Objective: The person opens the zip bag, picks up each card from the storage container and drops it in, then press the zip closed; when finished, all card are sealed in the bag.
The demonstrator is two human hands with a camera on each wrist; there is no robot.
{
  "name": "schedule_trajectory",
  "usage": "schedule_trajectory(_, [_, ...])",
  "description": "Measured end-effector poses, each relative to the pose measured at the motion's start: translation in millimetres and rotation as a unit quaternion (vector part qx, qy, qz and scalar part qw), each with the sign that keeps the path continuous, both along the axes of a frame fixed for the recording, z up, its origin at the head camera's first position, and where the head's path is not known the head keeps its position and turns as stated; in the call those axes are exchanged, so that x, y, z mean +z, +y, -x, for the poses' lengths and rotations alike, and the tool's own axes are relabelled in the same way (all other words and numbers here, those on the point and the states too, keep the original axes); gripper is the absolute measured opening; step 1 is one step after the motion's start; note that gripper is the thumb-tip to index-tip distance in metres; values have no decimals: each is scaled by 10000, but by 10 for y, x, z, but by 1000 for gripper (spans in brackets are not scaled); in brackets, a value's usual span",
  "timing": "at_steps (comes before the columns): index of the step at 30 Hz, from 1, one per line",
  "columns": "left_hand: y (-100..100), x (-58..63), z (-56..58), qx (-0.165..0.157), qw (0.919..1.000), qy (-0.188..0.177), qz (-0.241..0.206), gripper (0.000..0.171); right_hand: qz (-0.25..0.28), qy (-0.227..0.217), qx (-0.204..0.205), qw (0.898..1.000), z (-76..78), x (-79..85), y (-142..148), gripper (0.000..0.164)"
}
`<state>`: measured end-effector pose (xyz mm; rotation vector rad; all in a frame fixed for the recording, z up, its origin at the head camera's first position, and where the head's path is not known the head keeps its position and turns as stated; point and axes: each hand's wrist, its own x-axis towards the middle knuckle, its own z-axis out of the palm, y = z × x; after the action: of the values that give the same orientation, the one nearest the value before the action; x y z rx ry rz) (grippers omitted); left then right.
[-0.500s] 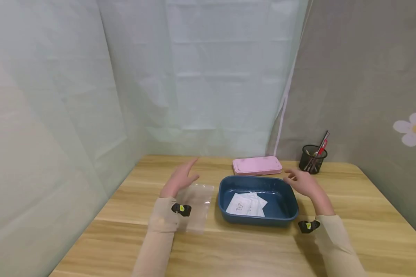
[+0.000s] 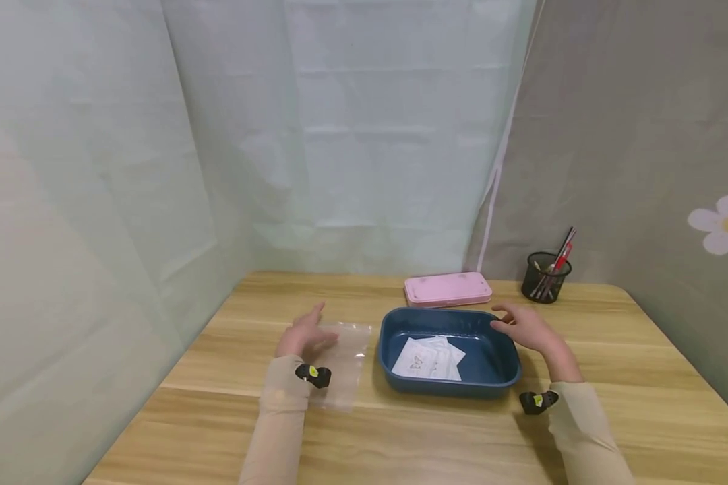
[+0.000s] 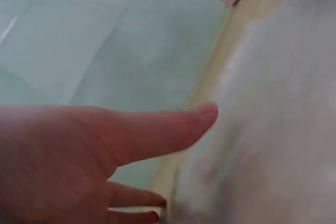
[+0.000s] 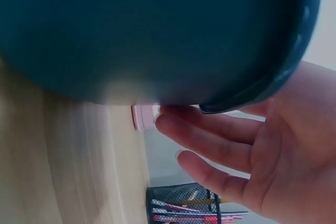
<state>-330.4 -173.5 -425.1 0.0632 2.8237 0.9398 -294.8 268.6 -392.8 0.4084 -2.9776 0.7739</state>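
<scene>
A blue plastic bin (image 2: 449, 389) stands on the table with several white paper packets (image 2: 427, 358) lying in its left part. My right hand (image 2: 529, 327) is at the bin's back right corner, thumb toward the rim. In the right wrist view its fingers (image 4: 210, 137) stretch loosely along the outer wall; the thumb is hidden, and contact with the rim is unclear. To the left, my left hand (image 2: 303, 335) hovers over or touches a clear plastic bag (image 2: 346, 370) lying flat. Its thumb (image 3: 168, 128) is straight and nothing is held.
Behind the bin lies a pink pencil case (image 2: 447, 289). A black mesh pen cup (image 2: 544, 281) with pens and a red item stands at the back right. Curtains hang along the table's back and sides (image 2: 370, 168).
My left hand has lowered toward the plastic bag, its fingers coming down. My right hand has shifted slightly left and down at the bin's corner. The bin and packets stay in place.
</scene>
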Motion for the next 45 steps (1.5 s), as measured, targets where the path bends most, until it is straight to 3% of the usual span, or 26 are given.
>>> schedule_trajectory(8, [13, -72, 61, -22, 9993, 361, -24, 84, 26, -125, -3, 9999, 3, 6, 14, 42])
schedule_trajectory(16, [-9, -114, 87, 114, 9981, 577, 160, 59, -70, -171, -5, 9998, 2, 22, 32, 35])
schedule_trajectory(25, [0, -171, 98, 243, 9979, 583, -164, 44, -125, -241, -21, 9996, -8, -11, 53, 34])
schedule_trajectory(32, [-13, -189, 124, 230, 9948, 981, -147, 26, 113, -437, -107, 9989, -21, -31, 54, 36])
schedule_trajectory(37, [-14, -158, 129, 292, 9929, 1081, -392, 18, 247, -452, -161, 9985, -18, -52, 57, 33])
schedule_trajectory(45, [-28, 31, 83, 153, 9849, 1299, -1130, 19, 305, -245, -340, 9987, 19, -107, 48, 30])
